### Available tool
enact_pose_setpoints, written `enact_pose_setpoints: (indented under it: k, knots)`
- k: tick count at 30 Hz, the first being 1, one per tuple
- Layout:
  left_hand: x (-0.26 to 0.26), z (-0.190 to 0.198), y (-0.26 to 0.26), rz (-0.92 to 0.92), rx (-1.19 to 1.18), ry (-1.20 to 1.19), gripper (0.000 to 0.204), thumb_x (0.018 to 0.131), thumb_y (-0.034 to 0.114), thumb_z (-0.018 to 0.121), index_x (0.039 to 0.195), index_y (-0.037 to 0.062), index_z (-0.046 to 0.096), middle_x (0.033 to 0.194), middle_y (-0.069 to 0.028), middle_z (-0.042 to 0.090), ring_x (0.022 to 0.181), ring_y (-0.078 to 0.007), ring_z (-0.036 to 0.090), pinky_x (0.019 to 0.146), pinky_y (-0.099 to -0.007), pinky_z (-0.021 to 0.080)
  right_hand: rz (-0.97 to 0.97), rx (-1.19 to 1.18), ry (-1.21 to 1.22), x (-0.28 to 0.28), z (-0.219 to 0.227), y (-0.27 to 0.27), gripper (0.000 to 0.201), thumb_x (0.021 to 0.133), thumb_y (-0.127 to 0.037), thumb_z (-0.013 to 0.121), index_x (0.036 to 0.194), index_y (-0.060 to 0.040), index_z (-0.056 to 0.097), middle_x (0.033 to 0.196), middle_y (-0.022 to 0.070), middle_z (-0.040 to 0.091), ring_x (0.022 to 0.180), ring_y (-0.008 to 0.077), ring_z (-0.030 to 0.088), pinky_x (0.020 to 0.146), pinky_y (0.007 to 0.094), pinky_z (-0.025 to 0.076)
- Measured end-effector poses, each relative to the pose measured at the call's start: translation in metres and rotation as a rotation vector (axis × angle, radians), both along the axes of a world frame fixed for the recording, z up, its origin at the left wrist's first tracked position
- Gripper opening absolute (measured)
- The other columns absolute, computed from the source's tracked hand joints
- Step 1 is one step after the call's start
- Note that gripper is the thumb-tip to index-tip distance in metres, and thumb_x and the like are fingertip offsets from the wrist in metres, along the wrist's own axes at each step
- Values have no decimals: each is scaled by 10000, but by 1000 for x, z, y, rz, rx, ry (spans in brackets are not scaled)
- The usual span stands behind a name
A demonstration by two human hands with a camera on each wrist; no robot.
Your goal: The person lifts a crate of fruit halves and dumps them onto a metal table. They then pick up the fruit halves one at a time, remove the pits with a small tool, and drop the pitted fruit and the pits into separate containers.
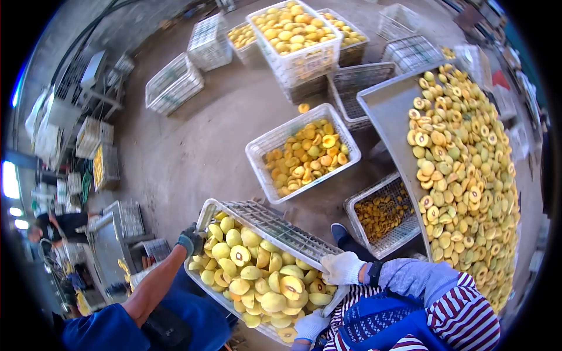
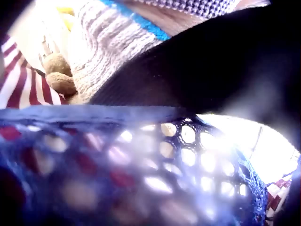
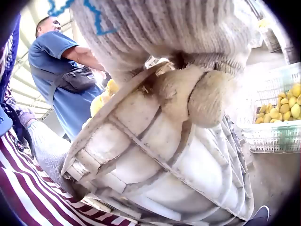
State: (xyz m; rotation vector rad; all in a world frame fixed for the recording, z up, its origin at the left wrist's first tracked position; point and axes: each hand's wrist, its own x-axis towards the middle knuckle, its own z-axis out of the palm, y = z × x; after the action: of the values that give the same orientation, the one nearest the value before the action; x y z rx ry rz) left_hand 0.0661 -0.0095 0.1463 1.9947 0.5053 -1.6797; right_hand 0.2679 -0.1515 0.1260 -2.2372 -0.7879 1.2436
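Note:
A white plastic crate heaped with halved yellow peaches is held tilted in front of me. My right hand, in a white knit glove, grips the crate's rim at its right end; in the right wrist view its soiled fingers curl over the edge. My left hand, gloved too, grips the near corner; its wrist view shows curled fingertips beside striped cloth, the rest mostly covered by blue mesh and a dark strap. A person in blue holds the opposite end with a dark-gloved hand.
On the right stands a metal table piled with peach halves. A crate of orange-yellow halves sits on the floor ahead, and a crate of brown pieces beside the table. Stacked full crates stand behind; another person is far left.

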Motion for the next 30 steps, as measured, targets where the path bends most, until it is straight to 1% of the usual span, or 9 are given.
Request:
enact_pose_setpoints:
  k: [5, 6, 11, 15, 19, 20, 22, 25, 30]
  knots:
    - [17, -6, -6, -189, 38, -67, 560, 844, 633, 518, 1078, 146, 666, 982, -179, 730, 889, -386, 708, 803, -480, 546, -121, 6, -29, 8, 6, -33, 388, 847, -401, 618, 1029, -58, 599, 953, 165, 691, 830, 340, 696, 699, 450, 556]
    - [-23, 5, -2, -199, 57, -100, 555, 839, 629, 525, 1076, 148, 669, 976, -178, 731, 881, -384, 710, 794, -480, 547, -121, 43, -28, -33, 14, -32, 388, 847, -401, 617, 1032, -60, 601, 958, 166, 691, 824, 341, 696, 697, 451, 556]
    - [-25, -14, -7, -286, 76, -183, 523, 840, 595, 547, 1055, 138, 682, 923, -205, 725, 856, -393, 710, 772, -495, 553, -205, 11, -19, -34, 22, -52, 349, 826, -322, 624, 1072, -75, 604, 944, 162, 705, 835, 353, 698, 736, 467, 548]
    - [-52, -8, -14, -402, 46, -237, 527, 834, 591, 559, 1041, 119, 672, 928, -207, 727, 881, -404, 707, 793, -510, 545, -248, -48, -24, -86, 37, -70, 375, 846, -335, 618, 1105, -65, 584, 1004, 179, 696, 865, 361, 694, 742, 478, 548]
    - [-59, -14, -2, -464, 76, -180, 573, 820, 591, 556, 1140, 124, 644, 1019, -234, 712, 974, -413, 686, 860, -505, 526, -376, 43, -136, -130, 14, -75, 454, 845, -409, 618, 1140, -66, 579, 981, 177, 685, 809, 360, 685, 679, 466, 545]
    - [-95, -5, -13, -457, 102, -134, 588, 818, 595, 558, 1155, 121, 642, 1043, -231, 709, 993, -413, 681, 872, -504, 522, -378, 95, -103, -167, 10, -87, 469, 848, -409, 615, 1163, -64, 579, 1002, 182, 683, 825, 360, 686, 689, 466, 546]
    - [-95, -14, 0, -505, 68, -92, 622, 815, 596, 571, 1202, 113, 633, 1089, -220, 704, 1034, -413, 668, 902, -509, 509, -403, 85, -60, -171, 9, -86, 517, 853, -410, 609, 1233, -61, 573, 1064, 193, 678, 880, 362, 686, 727, 468, 548]
    - [-88, -20, 6, -531, 41, -45, 667, 793, 628, 608, 1166, 77, 659, 1115, -202, 700, 1037, -398, 662, 891, -455, 512, -495, 121, -59, -180, 3, -87, 399, 843, -322, 637, 1143, -66, 577, 1060, 191, 678, 896, 382, 686, 744, 482, 549]
    - [-94, -12, -18, -572, 117, 10, 640, 815, 604, 623, 1227, 114, 646, 1156, -195, 687, 1076, -367, 648, 931, -436, 494, -528, 171, -19, -190, 4, -116, 427, 851, -341, 614, 1172, -70, 544, 1031, 192, 683, 859, 389, 691, 718, 492, 550]
